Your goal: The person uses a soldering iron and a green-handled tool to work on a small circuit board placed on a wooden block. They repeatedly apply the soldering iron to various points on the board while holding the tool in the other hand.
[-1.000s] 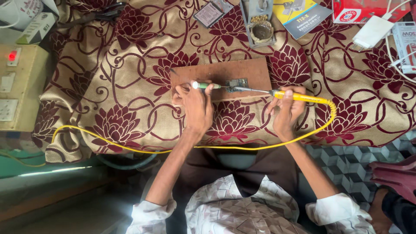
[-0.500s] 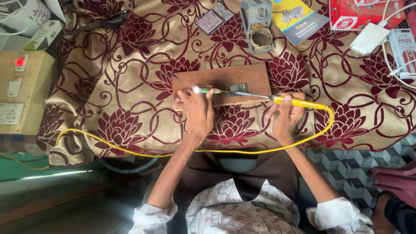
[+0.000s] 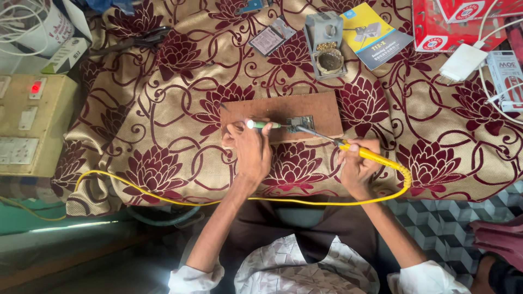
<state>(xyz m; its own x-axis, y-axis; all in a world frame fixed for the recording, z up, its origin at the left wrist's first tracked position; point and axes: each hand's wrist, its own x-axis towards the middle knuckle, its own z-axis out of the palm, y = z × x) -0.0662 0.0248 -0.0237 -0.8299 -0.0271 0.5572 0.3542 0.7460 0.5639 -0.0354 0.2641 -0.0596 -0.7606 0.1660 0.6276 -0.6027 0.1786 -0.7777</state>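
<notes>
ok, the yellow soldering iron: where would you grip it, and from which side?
Grip the yellow handle, as the right hand does now, coming from the person's near right side. The iron lies slanted, its thin metal tip pointing up-left onto the small circuit board, so that end is probably hot. The yellow cord leaves the rear, so take it ahead of the cord's exit.

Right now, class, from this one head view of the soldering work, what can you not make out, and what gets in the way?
- Small circuit board on the wooden board: parts too small to tell.
- Soldering iron tip contact: too fine to judge.
- Green-handled tool: its grip is hidden under the left hand.
- Right hand fingers: curled beneath the handle.
- Red box: cut by the top edge.
</notes>
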